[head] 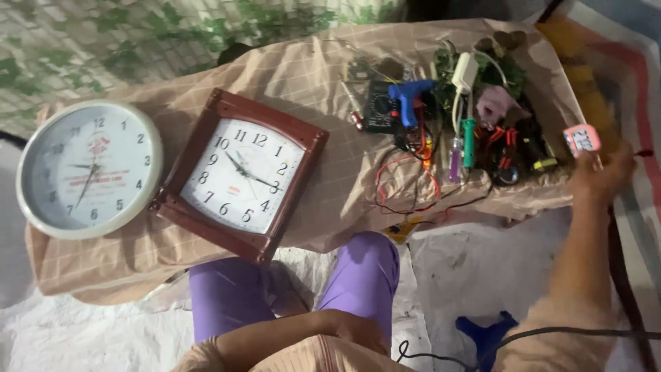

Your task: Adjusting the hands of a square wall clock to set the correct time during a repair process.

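Observation:
My right hand (600, 176) reaches out past the table's right end and grips a small pink device with a pale screen (582, 138). My left hand (348, 327) rests on my lap near my purple-clad knee, with nothing visible in it; its fingers are partly hidden. On the cloth-covered low table (310, 76) lie a square wall clock with a dark red-brown frame (241, 176) and, to its left, a round white wall clock (89, 169).
A clutter of tools sits at the table's right: a blue glue gun (410, 96), a black multimeter (379, 107), red and black wires (406, 179), a green-handled screwdriver (469, 141), a white adapter (465, 72). A blue object (485, 331) lies on the white floor sheet.

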